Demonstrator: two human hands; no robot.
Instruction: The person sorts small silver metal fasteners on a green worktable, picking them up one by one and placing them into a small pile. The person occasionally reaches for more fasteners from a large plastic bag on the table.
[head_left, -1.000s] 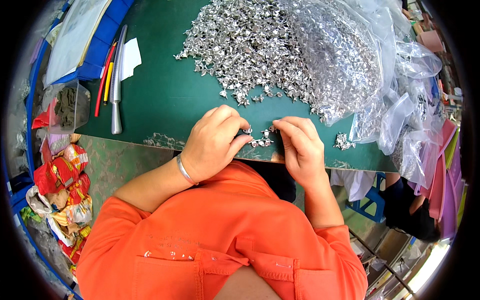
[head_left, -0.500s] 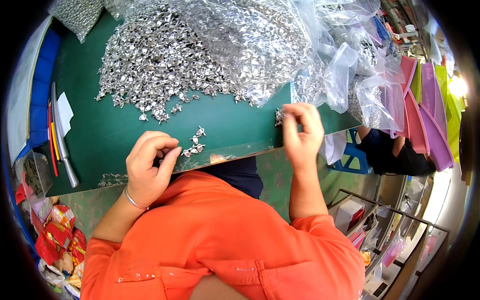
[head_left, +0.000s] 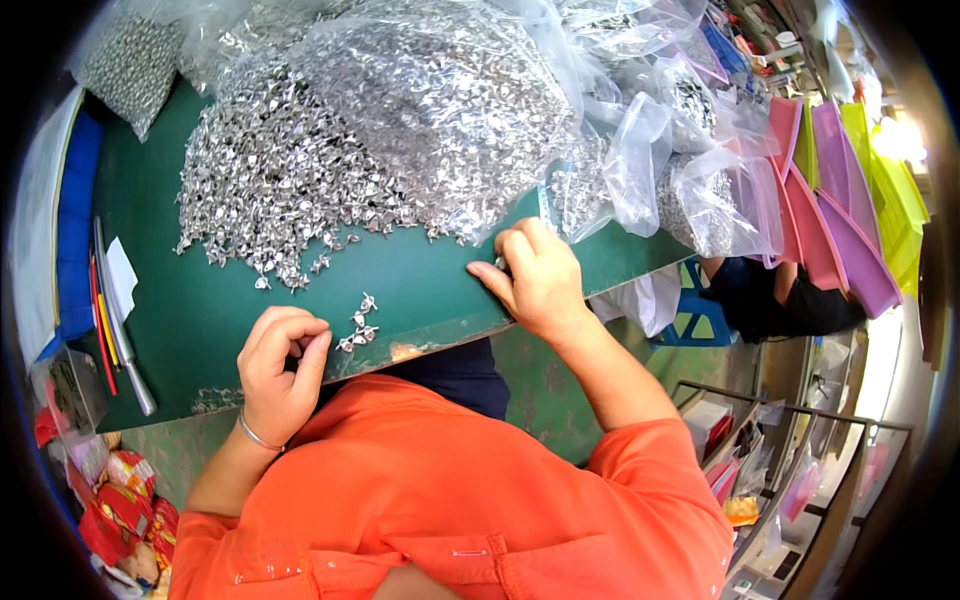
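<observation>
My left hand (head_left: 283, 372) is closed near the table's front edge, thumb against the curled fingers. Whatever it pinches is hidden. Just to its right lie several loose, small silvery metal pieces (head_left: 358, 336) with wing-like ends. Farther right, my right hand (head_left: 540, 275) rests low over the table edge, its fingers bent and its thumb reaching left. A bit of small metal parts (head_left: 500, 262) shows between that thumb and the fingers; the hand covers the rest. Beyond both hands spreads a large heap of the same metal pieces (head_left: 290, 170), partly under clear plastic.
Clear bags (head_left: 640, 160) of metal parts crowd the green table (head_left: 150, 300) at the right. A metal tube (head_left: 135, 375) and thin red and yellow sticks lie at the left, beside a blue bin (head_left: 80, 220). Pink, purple and green trays (head_left: 850, 200) stand far right.
The view has shifted a little. My right hand has moved left across the table, over the small cluster of metal parts. My left hand stays closed beside the loose pieces.
</observation>
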